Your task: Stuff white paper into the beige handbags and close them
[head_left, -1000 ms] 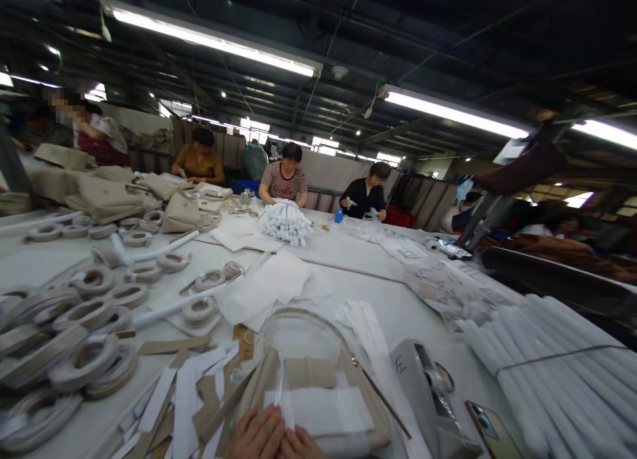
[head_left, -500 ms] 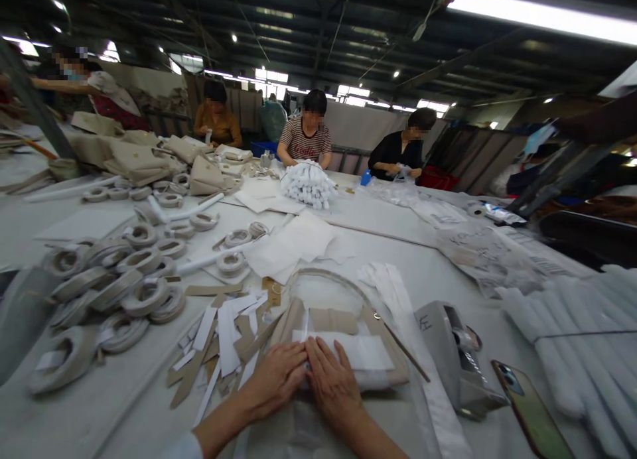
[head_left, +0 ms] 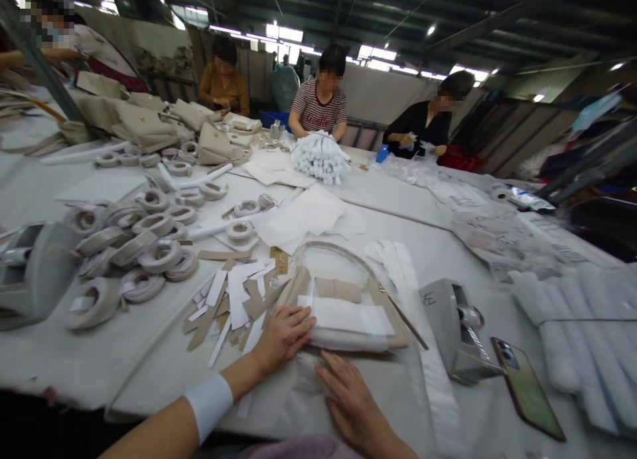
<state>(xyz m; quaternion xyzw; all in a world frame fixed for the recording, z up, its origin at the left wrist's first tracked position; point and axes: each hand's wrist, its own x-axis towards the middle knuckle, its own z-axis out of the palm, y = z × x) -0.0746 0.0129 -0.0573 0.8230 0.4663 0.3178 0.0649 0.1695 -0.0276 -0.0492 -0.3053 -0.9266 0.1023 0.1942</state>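
Note:
A beige bag (head_left: 393,313) lies flat on the table in clear plastic, its thin strap arched above it and a white sheet (head_left: 348,316) across its front. My left hand (head_left: 284,336) rests on the bag's lower left corner, fingers bent and close together; whether they pinch the plastic is hidden. Just below the bag's lower edge, my right hand (head_left: 351,396) has its fingers spread over the loose clear plastic (head_left: 303,386), with nothing held.
Paper and beige strips (head_left: 239,293) and several strap rolls (head_left: 159,255) lie left. A tape dispenser (head_left: 455,333), phone (head_left: 530,389) and bundled white foam rolls (head_left: 572,333) are right. Another dispenser (head_left: 44,273) stands far left. Several people sit or stand across the table.
My right hand has moved down off the bag, away from my left hand, which has shifted slightly left. The view has tilted down, showing the table's front edge.

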